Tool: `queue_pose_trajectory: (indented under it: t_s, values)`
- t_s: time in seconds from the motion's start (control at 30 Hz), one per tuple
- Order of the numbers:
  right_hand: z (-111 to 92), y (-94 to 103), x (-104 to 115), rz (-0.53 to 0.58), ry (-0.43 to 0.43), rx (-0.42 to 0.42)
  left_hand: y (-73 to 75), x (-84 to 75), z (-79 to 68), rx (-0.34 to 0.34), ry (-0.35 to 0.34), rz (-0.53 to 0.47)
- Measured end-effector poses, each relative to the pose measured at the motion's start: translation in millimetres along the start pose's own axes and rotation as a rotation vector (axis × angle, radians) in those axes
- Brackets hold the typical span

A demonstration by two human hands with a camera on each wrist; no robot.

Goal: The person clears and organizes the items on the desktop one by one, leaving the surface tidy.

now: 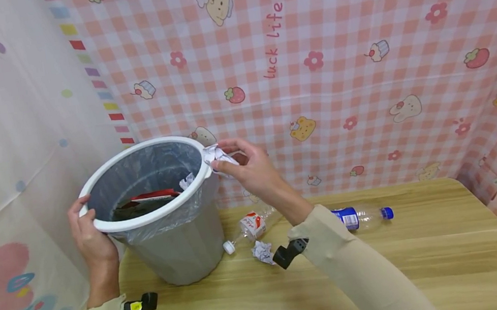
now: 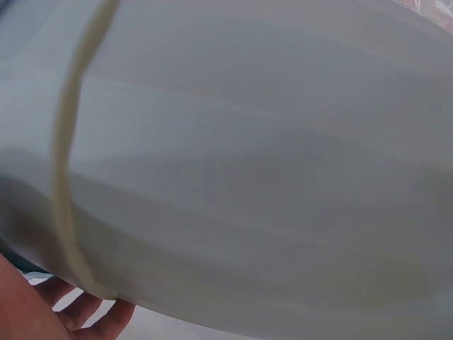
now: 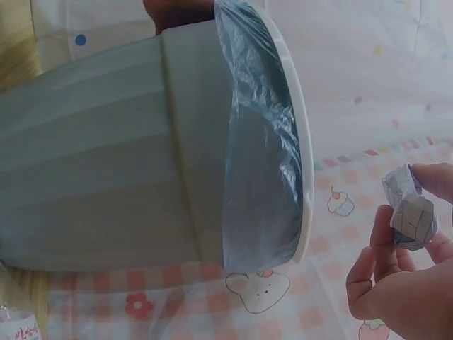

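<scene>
A grey trash can (image 1: 181, 254) with a white rim and a clear plastic liner (image 3: 262, 163) stands tilted on the table. My left hand (image 1: 90, 239) grips its rim on the left side, thumb at the inner edge. In my right hand (image 1: 250, 167) a crumpled paper ball (image 3: 413, 216) is pinched between thumb and fingers, right beside the can's right rim. Inside the can lie a red-and-dark wrapper (image 1: 154, 197) and a bit of crumpled white paper (image 1: 186, 181). The left wrist view is mostly filled by the can's grey wall (image 2: 248, 163).
On the wooden table (image 1: 381, 273), right of the can, lie a clear bottle with a red-and-white label (image 1: 253, 225), another crumpled paper ball (image 1: 262, 252) and a blue-capped bottle (image 1: 366, 217). A pink checked cloth (image 1: 360, 86) hangs behind, a white patterned one (image 1: 31, 149) at left.
</scene>
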State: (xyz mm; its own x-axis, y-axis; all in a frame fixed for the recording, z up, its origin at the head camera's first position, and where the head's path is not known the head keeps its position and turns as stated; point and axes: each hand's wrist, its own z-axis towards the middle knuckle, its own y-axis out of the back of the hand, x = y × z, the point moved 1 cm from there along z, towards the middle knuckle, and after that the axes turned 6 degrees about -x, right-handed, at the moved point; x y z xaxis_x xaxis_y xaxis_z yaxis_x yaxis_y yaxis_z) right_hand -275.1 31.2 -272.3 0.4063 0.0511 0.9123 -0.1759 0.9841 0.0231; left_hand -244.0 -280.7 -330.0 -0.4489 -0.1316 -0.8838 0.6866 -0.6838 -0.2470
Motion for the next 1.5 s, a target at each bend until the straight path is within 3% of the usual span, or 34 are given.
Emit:
queue_pose_trajectory:
  t_s: [0.5, 0.9, 1.5]
  values:
    - [10.7, -22.4, 7.9, -0.032, 0.035, 0.026, 0.1, 1.0, -1.2, 0.01, -0.002, 0.019]
    - [19.0, -38.1, 8.9, -0.105, 0.017, 0.039, 0.4, -0.3, -2.7, 0.01, 0.003, 0.001]
    - [30.9, -64.1, 7.9, -0.098, -0.007, 0.034, 0.0, -0.6, -3.3, 0.013, -0.001, 0.037]
